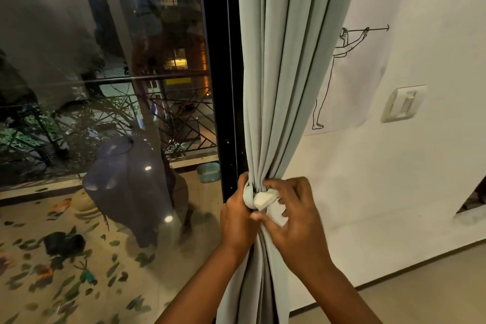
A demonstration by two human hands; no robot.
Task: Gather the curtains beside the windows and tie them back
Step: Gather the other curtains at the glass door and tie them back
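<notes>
Tight on the window side, open toward the wall

The gathered pale grey-green fabric curtain hung just beside the black metal window frame, leaving little passage on its left, where glass blocked further reach. To its right the white painted wall stood close behind, bearing a cream wall switch plate; the beige floor lay open.

One curtain, one tieback, two hands: left, right; one window, one wall switch.

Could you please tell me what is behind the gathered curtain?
Behind the curtain shows a line drawing of a figure on the white wall; its left part is covered.
</notes>
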